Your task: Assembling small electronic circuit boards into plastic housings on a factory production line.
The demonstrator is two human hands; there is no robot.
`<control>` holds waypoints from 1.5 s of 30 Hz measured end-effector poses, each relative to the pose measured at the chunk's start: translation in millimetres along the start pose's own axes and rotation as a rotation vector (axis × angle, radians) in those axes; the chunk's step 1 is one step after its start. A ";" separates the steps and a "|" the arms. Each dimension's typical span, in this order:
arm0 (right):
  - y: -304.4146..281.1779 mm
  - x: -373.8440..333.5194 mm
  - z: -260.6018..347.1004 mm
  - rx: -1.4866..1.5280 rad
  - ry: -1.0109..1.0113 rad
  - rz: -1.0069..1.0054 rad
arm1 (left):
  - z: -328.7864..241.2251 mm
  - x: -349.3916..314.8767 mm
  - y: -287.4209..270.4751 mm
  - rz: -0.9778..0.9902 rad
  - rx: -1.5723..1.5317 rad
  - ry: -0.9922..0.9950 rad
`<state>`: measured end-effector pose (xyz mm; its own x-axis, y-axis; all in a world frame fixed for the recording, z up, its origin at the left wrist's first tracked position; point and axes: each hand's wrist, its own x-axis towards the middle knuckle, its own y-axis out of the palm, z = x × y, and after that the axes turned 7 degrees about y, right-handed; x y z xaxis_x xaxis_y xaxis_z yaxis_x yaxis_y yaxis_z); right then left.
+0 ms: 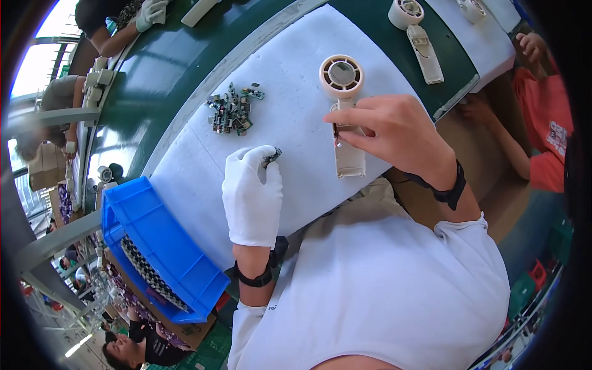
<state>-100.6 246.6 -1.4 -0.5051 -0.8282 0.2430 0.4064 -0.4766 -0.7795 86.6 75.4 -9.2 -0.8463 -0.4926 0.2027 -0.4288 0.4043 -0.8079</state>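
My left hand [253,194], in a white glove, has thumb and forefinger closed on a small green circuit board [271,158], partly hidden by the fingers. A cream handheld fan [349,161] lies on the white foam sheet, its round head [341,74] away from me and its handle open like a tray. Over that handle is my bare right hand [391,132], thumb and forefinger bent together at the inside. Whatever they pinch is hidden; a bit of wire shows just below the fingertips. Left of the fan lies a loose pile of small circuit boards [231,112].
A blue plastic bin [163,237] holding dark-and-light patterned parts stands left of the white foam sheet [296,61]. Another fan [419,46] lies on the green worktop [185,55] at far right. Co-workers sit at the right, beyond the bench and at lower left.
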 end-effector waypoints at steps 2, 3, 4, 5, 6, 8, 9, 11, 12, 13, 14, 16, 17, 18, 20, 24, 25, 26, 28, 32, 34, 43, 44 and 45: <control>-5.8 5.1 0.9 -0.088 -0.130 0.047 | 0.3 0.4 -1.2 0.005 -0.011 0.011; -7.0 6.5 0.1 -0.132 -0.194 0.071 | -0.2 0.5 -1.4 0.009 -0.017 0.016; -6.7 7.0 -2.0 -0.129 -0.196 0.069 | -3.0 1.3 -2.2 0.007 -0.013 0.015; -5.5 8.4 -5.9 -0.141 -0.226 0.076 | -7.6 4.1 -3.3 0.023 -0.055 -0.053; -3.9 9.9 -9.8 -0.154 -0.254 0.082 | -12.4 7.3 -4.0 0.038 -0.098 -0.121; -0.4 14.4 -14.4 -0.168 -0.285 0.084 | -15.8 13.2 -1.7 0.051 -0.140 -0.187; 0.9 16.2 -15.2 -0.074 -0.235 0.072 | -16.1 16.8 0.0 0.038 -0.212 -0.120; 5.3 15.4 -10.9 0.116 -0.153 0.053 | -17.3 15.9 1.6 -0.003 -0.351 0.008; 7.0 13.5 -4.5 0.115 -0.184 0.047 | -18.1 11.3 0.7 -0.032 -0.339 0.013; 8.2 12.6 -1.1 0.200 -0.110 0.041 | -16.5 12.1 3.9 -0.064 -0.349 0.075; 8.8 9.8 3.2 0.285 -0.039 0.035 | -18.7 12.6 4.4 -0.097 -0.356 0.141; 15.9 11.9 8.4 0.269 -0.001 0.031 | -25.5 12.3 1.2 0.002 -0.446 0.000; 19.8 7.4 10.6 0.244 0.007 -0.005 | -28.0 10.7 3.5 0.071 -0.572 -0.076; 22.0 6.2 13.1 0.221 0.014 -0.043 | -28.6 10.1 6.0 0.145 -0.697 -0.148; 25.1 3.2 22.7 0.204 0.000 -0.075 | -19.3 -1.2 14.6 0.207 -0.941 -0.205; 28.6 7.7 28.1 0.188 0.058 -0.117 | -11.3 -0.2 10.6 0.245 -1.061 -0.292; 28.0 6.4 27.9 0.183 0.086 -0.110 | -11.9 -0.1 10.2 0.246 -1.053 -0.287; 28.0 6.5 27.8 0.189 0.085 -0.115 | -13.2 -0.1 9.2 0.234 -1.077 -0.309; 29.2 7.0 27.2 0.203 0.093 -0.167 | -15.0 -1.0 7.3 0.207 -1.123 -0.362; 33.0 10.7 20.6 0.188 0.079 -0.206 | -7.7 9.5 0.8 0.275 -1.106 -0.355; 35.4 9.7 16.5 0.180 0.072 -0.213 | 1.7 5.1 2.5 0.284 -1.079 -0.332; 34.7 5.0 6.8 0.211 0.052 -0.112 | -12.2 26.1 2.1 0.166 -1.053 -0.542; 33.1 6.2 6.0 0.215 0.048 -0.094 | -14.0 28.7 3.4 0.170 -0.990 -0.519; 32.3 5.9 5.6 0.218 0.047 -0.075 | -15.6 29.1 4.9 0.173 -0.994 -0.544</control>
<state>-86.2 224.6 -21.9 -0.5725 -0.7761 0.2643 0.5187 -0.5925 -0.6164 54.9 75.1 1.4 -0.7731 -0.5415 -0.3302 -0.5850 0.8100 0.0415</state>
